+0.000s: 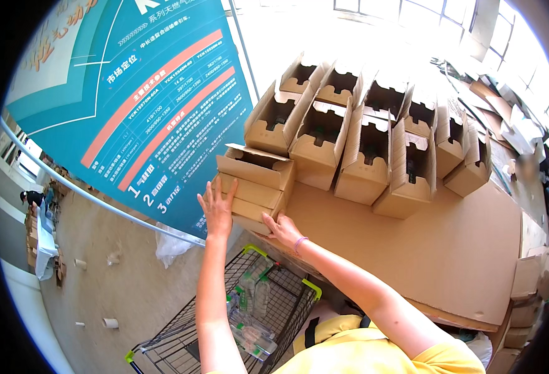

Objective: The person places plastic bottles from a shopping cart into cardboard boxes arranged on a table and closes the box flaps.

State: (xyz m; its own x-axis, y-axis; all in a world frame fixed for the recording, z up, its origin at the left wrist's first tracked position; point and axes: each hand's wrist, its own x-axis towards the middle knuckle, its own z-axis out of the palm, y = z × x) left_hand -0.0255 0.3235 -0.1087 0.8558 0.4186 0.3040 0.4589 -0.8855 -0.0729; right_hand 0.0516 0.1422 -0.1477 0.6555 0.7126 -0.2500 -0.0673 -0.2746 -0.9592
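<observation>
A brown cardboard box (259, 194) sits at the left edge of the cardboard-topped table, its top flaps standing up around a dark opening. My left hand (218, 209) lies on the box's near left side with its fingers spread. At the box's lower right corner, my right hand (282, 229) rests against the cardboard, thumb and forefinger apart; its other fingers are partly hidden. Just beyond stand several similar open boxes (364, 171) in close rows, with notched inner edges and dark contents that are hard to make out.
Below my arms is a wire shopping cart (181, 333) with clear, green-capped bottles (262, 296) in it. A large teal printed banner (181, 81) leans at the left. Bare cardboard (455, 249) covers the table at right. Flattened cartons (505, 106) lie farther right.
</observation>
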